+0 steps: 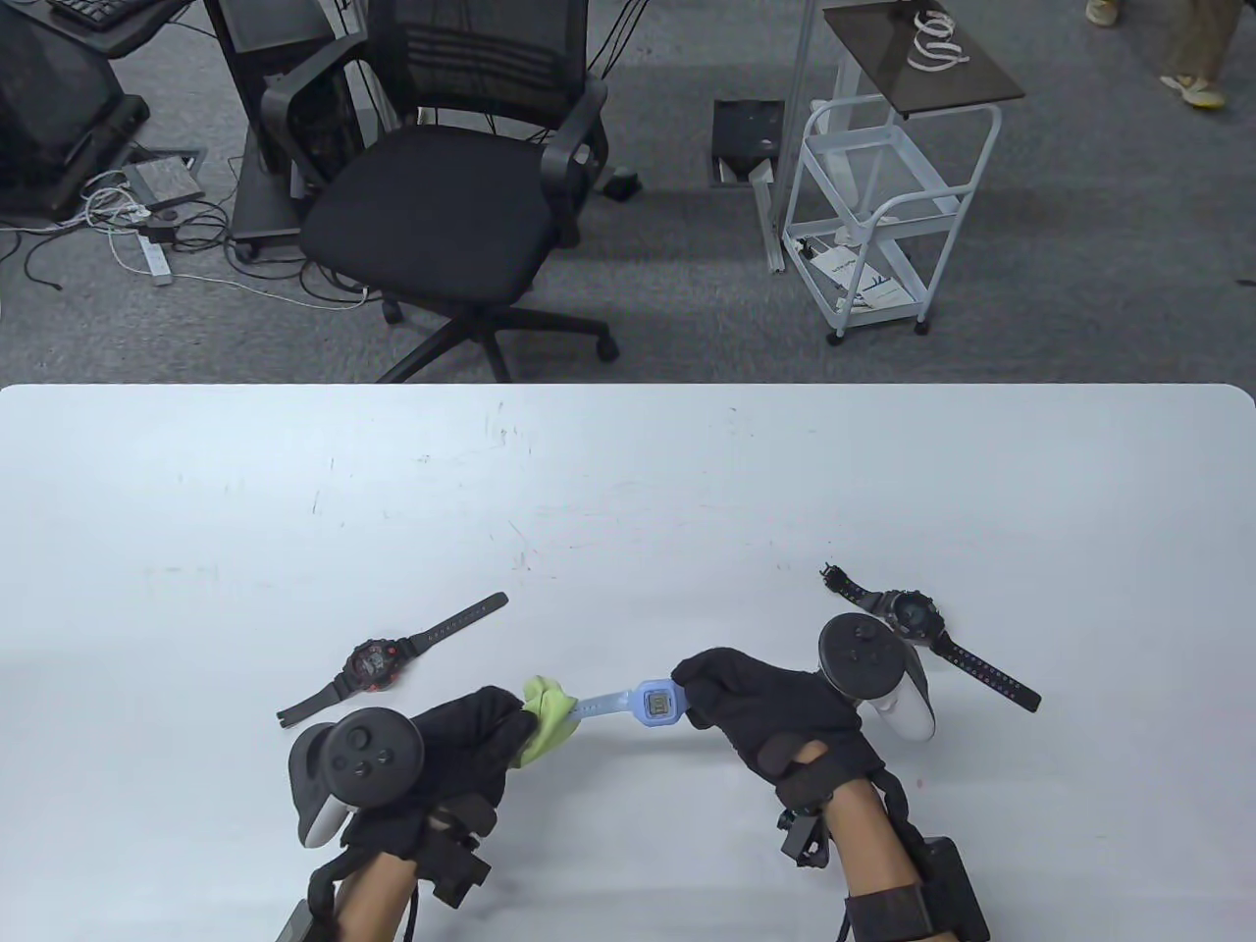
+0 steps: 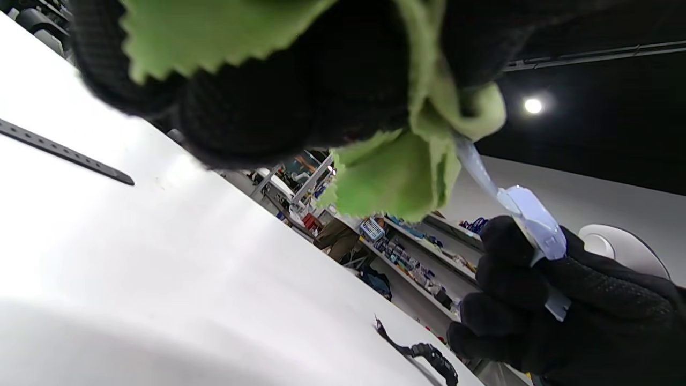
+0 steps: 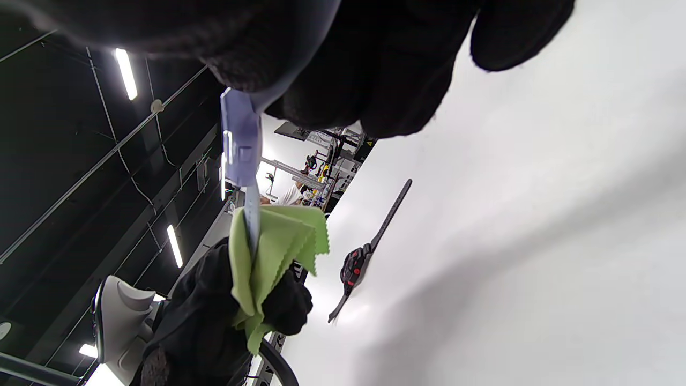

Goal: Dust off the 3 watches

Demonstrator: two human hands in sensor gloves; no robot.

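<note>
My right hand grips one strap of a light blue watch and holds it above the table, stretched out to the left. My left hand pinches a green cloth around the watch's other strap. The cloth wraps the strap of the blue watch in the left wrist view. In the right wrist view the blue watch runs down into the cloth. A black and red watch lies flat to the left. To the right lies a black watch.
The white table has its far edge near mid-frame. Beyond it stand a black office chair and a white cart. Both lying watches are within a hand's width of my hands.
</note>
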